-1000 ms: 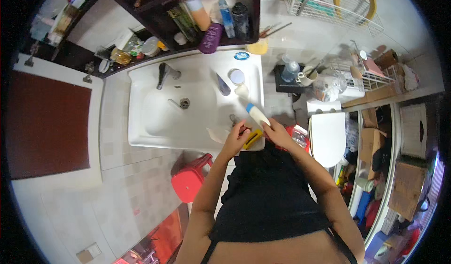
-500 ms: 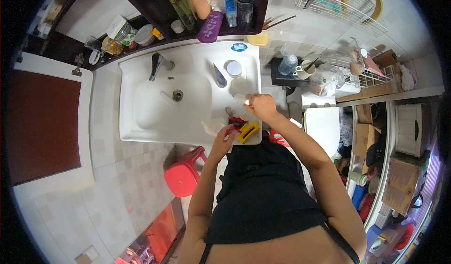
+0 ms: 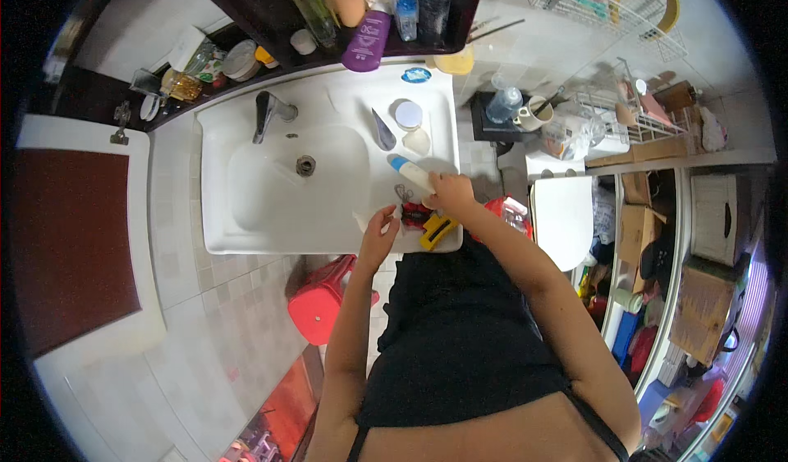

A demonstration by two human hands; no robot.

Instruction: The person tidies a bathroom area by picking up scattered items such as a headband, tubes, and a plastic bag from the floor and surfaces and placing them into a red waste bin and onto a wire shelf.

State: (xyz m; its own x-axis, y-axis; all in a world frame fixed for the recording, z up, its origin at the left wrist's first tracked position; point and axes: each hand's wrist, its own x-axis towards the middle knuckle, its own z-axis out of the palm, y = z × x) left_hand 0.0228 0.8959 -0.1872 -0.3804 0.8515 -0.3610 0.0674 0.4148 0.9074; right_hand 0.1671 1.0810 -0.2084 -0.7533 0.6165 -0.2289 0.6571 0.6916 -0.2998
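Observation:
My right hand (image 3: 452,193) is wrapped round a white tube with a blue end (image 3: 413,172), held above the sink's right ledge. Beside it my left hand (image 3: 381,236) hovers near the front rim, fingers curved and apart, with a whitish, thin scrap (image 3: 359,220) next to it. Between the hands lie a red and black item (image 3: 415,214), a small wire-like metal piece (image 3: 403,192) and a yellow tool-like object (image 3: 437,230). Farther back on the ledge are a dark grey tapered tube (image 3: 382,130), a round jar with a white lid (image 3: 408,115) and a pale beige piece (image 3: 416,141).
The white sink (image 3: 246,236) has a chrome tap (image 3: 264,117) and a drain (image 3: 305,165). Bottles, including a purple one (image 3: 367,41), stand on a dark shelf behind. A red stool (image 3: 318,318) is below; a white toilet lid (image 3: 563,220) is at right.
My right hand has brought the white tube nearer and tilted its blue end up-left. My left hand has drawn left, away from the red and black item. The view has shifted slightly.

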